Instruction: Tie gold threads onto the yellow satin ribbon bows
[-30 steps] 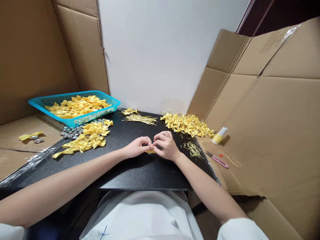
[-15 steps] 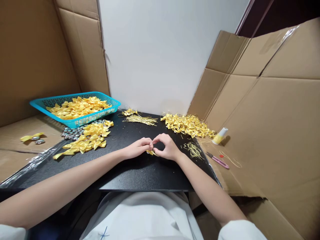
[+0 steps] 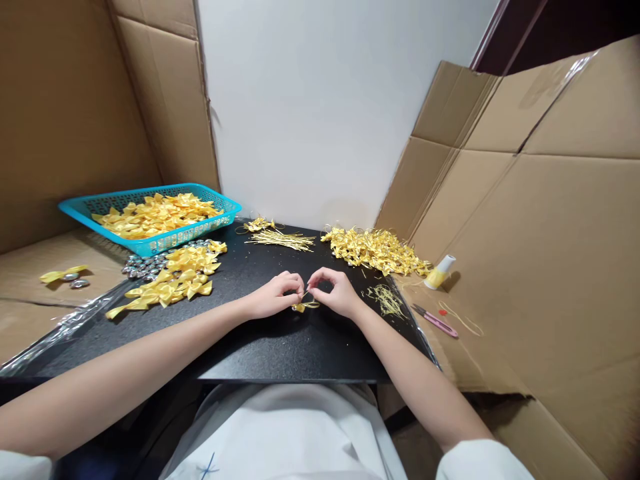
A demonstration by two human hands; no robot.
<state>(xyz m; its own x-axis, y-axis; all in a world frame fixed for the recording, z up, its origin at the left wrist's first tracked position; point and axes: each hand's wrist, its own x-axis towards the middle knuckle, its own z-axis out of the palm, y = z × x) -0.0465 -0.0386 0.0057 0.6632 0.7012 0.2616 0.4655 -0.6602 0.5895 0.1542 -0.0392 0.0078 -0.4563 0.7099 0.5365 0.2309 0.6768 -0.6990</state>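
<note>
Over the middle of the black table (image 3: 280, 357), my left hand (image 3: 280, 295) is closed in a pinch on a small yellow ribbon bow (image 3: 299, 307), most of it hidden under the fingers. A thin gold cord (image 3: 313, 305) loops out from the bow to the right. Thumb and forefinger of my right hand (image 3: 336, 293) pinch the cord close to the left fingertips, with a short gap between the hands. Whether the cord is knotted is too small to tell.
Yellow bows fill a turquoise basket (image 3: 155, 249) at left; more bows (image 3: 173, 287) and silvery beads (image 3: 145, 265) lie before it. Behind my hands are straight gold cords (image 3: 283, 240) and a corded-bow heap (image 3: 375, 250). At right: cord scraps (image 3: 387, 300), thread spool (image 3: 440, 272), pink cutter (image 3: 436, 321).
My right hand has drawn slightly right, away from the left fingertips. The gold cord and its loop now show between and below the hands.
</note>
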